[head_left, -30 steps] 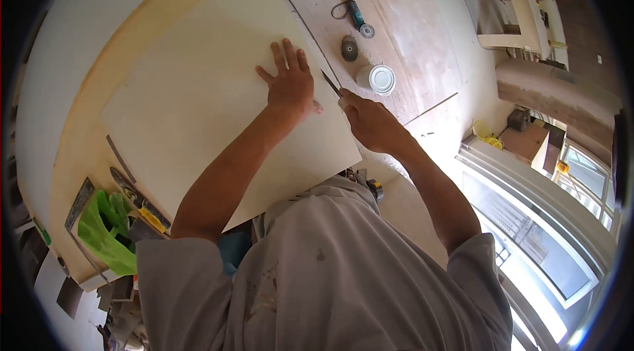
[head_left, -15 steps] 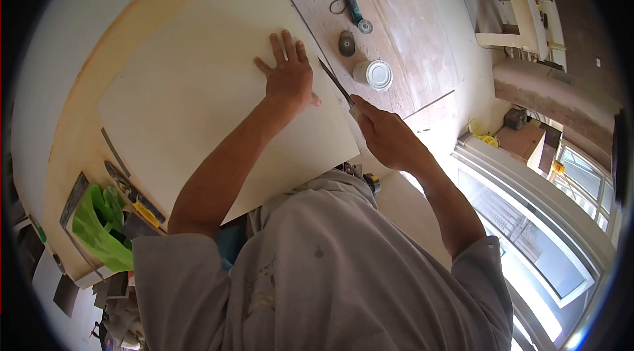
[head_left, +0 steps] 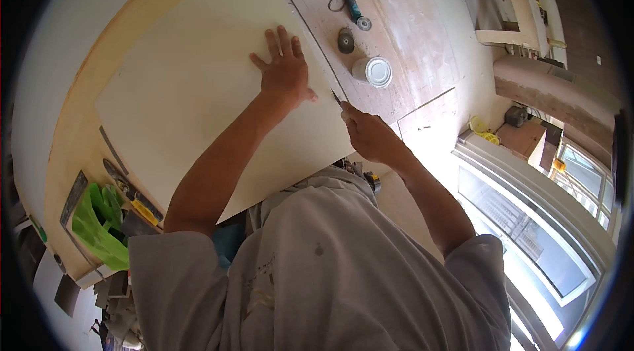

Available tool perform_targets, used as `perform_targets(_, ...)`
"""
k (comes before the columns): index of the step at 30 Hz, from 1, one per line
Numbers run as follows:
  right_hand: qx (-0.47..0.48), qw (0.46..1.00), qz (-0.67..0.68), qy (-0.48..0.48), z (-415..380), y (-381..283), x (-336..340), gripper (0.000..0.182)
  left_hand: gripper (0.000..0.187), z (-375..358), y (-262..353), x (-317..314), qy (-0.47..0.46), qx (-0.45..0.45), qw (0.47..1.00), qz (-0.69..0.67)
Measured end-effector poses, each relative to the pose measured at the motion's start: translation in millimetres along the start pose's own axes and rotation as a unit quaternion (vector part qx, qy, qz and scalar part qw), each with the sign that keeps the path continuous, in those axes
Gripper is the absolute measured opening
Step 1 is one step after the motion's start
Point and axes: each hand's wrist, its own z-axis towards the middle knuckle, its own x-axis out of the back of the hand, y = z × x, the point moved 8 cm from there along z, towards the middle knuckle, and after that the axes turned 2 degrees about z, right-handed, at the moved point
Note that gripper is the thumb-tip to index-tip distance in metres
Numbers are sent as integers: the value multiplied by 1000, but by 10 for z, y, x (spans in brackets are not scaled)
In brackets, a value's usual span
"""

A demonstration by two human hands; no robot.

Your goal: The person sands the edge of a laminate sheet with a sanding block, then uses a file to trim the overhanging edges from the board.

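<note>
My left hand lies flat with its fingers spread on a large pale board, near the board's right edge. My right hand is closed round the handle of a file, a narrow dark tool. Only a short dark piece of the file shows past my fingers, close against the board's right edge. The rest is hidden by the hand and the board.
Beyond the board lie a corded angle grinder, a round dark disc and a white tin. On the left are a green plastic bag and a yellow-handled knife. A bright window stands at right.
My right hand has drawn slightly back and left along the board's edge. The file, its long blade visible before, is now mostly hidden. My left hand has shifted only slightly.
</note>
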Motion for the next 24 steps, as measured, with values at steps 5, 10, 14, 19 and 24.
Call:
perform_targets(5, -9, 1000, 3, 17, -37, 31, 75, 44, 127, -15, -12, -3, 15, 0, 1000, -1)
perform_targets(10, 3, 998, 13, 53, -358, 29, 223, 44, 128, -311, 242, -92, 77, -58, 995, 35)
perform_targets(14, -29, 999, 25, 17, -544, -12, 219, 44, 127, -651, 511, -433, 15, -68, 998, 7)
perform_targets(19, -29, 999, 20, 17, -662, -80, 185, 45, 121, -667, 532, -527, 53, -52, 997, 17)
perform_targets(24, -4, 1000, 26, -4, -324, 105, -41, 45, 125, -659, 541, -559, 43, -57, 997, 20)
